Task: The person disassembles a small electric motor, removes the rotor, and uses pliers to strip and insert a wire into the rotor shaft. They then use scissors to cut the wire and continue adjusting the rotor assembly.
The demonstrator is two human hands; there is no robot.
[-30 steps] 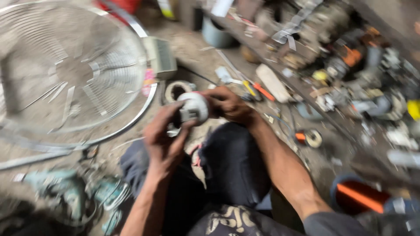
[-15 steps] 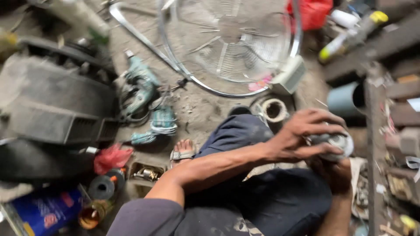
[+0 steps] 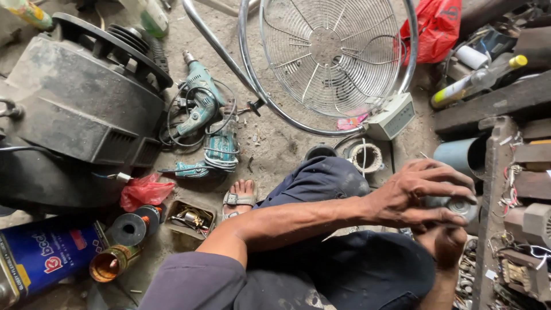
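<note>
Over the lap, left hand (image 3: 414, 198) arm-crossed, fingers (image 3: 453, 175) spread clawlike on small round grey metal part (image 3: 459, 206), right hand (image 3: 447, 244) cupping beneath.

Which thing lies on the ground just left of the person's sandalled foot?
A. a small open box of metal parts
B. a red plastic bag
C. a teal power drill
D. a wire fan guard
A: the small open box of metal parts sits directly left of the sandalled foot; the teal drill and fan guard lie farther up.

Head camera looks steeply down, close over the lap and the cluttered floor (image 3: 275, 143).
</note>
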